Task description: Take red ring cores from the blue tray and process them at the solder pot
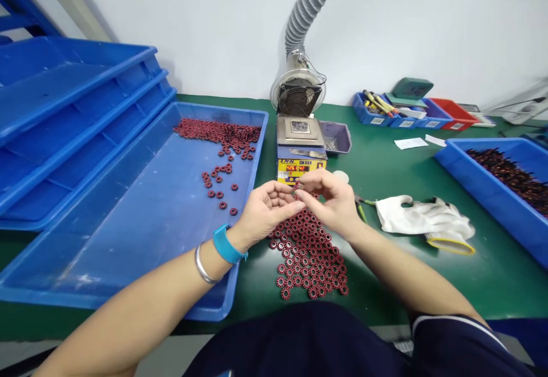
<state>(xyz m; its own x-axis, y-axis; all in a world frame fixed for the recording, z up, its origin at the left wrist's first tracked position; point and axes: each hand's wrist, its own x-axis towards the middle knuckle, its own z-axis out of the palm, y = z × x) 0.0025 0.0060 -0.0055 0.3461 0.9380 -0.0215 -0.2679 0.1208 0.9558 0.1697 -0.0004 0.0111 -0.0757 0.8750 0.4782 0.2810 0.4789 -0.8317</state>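
Between my fingertips, above the pile, is a small red toothed ring (297, 185), partly covered by the fingers. My right hand (329, 199) pinches it from the right with thumb and forefinger. My left hand (268, 210) is closed on its left side, the thumb and fingertips meeting at the same ring. Below both hands a pile of red toothed rings (310, 257) lies spread on the green table. Just behind the hands stands a yellow and blue solder pot (301, 168) with a lit red display and a metal top plate.
Left is a blue tray (141, 194) with more red rings (216, 131); stacked blue trays (81, 97) rise beyond it. A fan and grey duct (310, 8) stand behind the pot. White gloves (423, 217), small bins (402, 111) and a blue bin of dark copper-coloured parts (479, 188) are right.
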